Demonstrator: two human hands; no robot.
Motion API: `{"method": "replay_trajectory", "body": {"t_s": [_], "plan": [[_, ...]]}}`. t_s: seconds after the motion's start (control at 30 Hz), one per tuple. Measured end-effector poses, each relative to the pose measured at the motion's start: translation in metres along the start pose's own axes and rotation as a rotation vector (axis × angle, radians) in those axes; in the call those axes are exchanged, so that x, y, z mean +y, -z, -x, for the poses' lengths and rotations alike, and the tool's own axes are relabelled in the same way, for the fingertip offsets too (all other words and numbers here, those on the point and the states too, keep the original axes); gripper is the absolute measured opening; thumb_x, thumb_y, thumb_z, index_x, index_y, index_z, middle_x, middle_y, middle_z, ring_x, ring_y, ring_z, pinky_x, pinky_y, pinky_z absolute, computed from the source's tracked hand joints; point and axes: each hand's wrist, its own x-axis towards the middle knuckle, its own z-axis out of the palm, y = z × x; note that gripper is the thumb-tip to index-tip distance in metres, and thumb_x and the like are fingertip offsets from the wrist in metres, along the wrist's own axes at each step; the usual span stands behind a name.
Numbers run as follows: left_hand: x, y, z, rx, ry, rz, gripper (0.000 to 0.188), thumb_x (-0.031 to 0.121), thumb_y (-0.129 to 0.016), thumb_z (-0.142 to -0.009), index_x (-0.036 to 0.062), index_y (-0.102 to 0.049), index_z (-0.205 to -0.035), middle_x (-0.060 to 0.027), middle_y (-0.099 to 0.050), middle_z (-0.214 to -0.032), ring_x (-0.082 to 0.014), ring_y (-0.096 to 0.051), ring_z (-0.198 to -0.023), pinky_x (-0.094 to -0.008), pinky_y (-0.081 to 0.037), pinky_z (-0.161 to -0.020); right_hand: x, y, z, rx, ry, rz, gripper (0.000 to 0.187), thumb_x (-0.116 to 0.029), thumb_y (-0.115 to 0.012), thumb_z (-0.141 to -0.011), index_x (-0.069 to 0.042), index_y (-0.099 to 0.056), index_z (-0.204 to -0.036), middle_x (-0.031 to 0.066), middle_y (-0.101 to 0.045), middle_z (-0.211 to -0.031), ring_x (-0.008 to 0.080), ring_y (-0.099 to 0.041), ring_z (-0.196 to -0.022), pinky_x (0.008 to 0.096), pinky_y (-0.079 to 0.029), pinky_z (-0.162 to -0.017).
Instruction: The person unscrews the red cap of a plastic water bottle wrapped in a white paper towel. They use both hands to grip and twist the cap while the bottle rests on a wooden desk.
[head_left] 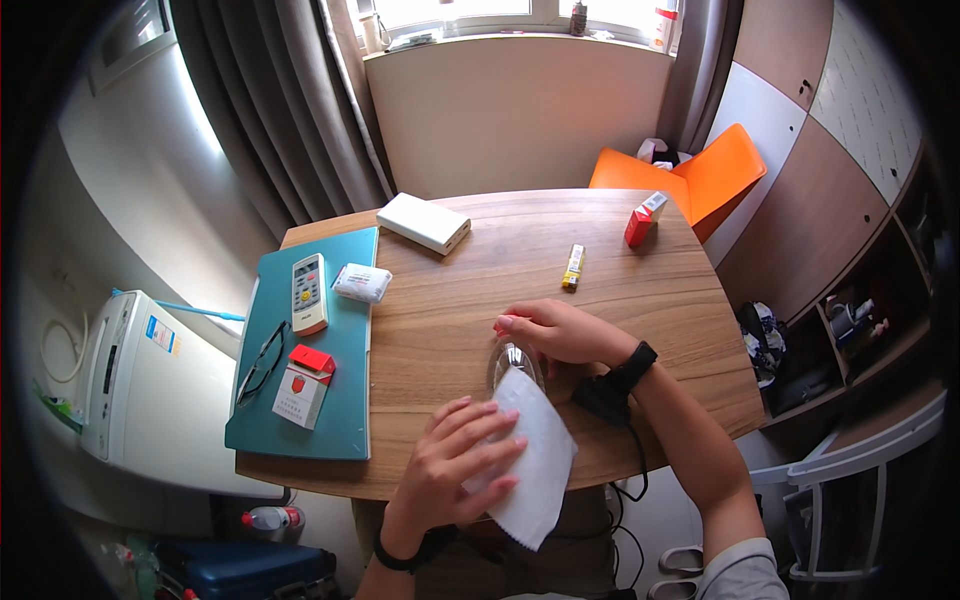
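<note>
A clear glass vessel, its exact kind partly hidden, is near the middle of the wooden table, toward the front. My right hand bends over its far right side with curled fingers gripping it; some fingertips are out of sight. A white tissue covers the vessel's near part and hangs down past the table's front edge. My left hand has its fingers stretched and spread, overlapping the tissue's left side. Beside my right wrist lies a black object with a cable.
On the left, a teal folder carries a remote, eyeglasses, a cigarette pack and a small white packet. Farther back are a white power bank, a yellow lighter and a red-and-white box. An orange chair stands behind.
</note>
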Motion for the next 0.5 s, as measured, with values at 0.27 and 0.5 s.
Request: {"method": "replay_trajectory", "body": {"t_s": [0.27,0.5], "plan": [[-0.007,-0.007,0.003,0.021,0.105,-0.045,0.037,0.026,-0.075,-0.092,0.011,-0.075,-0.125,-0.0168,-0.061,-0.146,-0.0419,-0.053,-0.138,-0.0545,-0.038,-0.118,0.007,-0.001,-0.003,0.0,0.026,-0.016,0.04,-0.037,-0.05,-0.112,-0.002,-0.068,-0.119,0.0007,-0.064,-0.08,0.0094,-0.062,-0.061,0.0264,-0.054,-0.055],[-0.008,-0.004,0.004,-0.08,-0.057,0.021,0.038,0.026,-0.074,-0.093,0.0168,-0.074,-0.13,-0.015,-0.061,-0.147,-0.0377,-0.054,-0.138,-0.056,-0.034,-0.12,0.006,0.0,-0.002,0.013,0.036,-0.007,0.047,-0.043,-0.05,-0.111,0.001,-0.067,-0.116,0.0053,-0.065,-0.075,0.014,-0.065,-0.058,0.0304,-0.054,-0.053]]}}
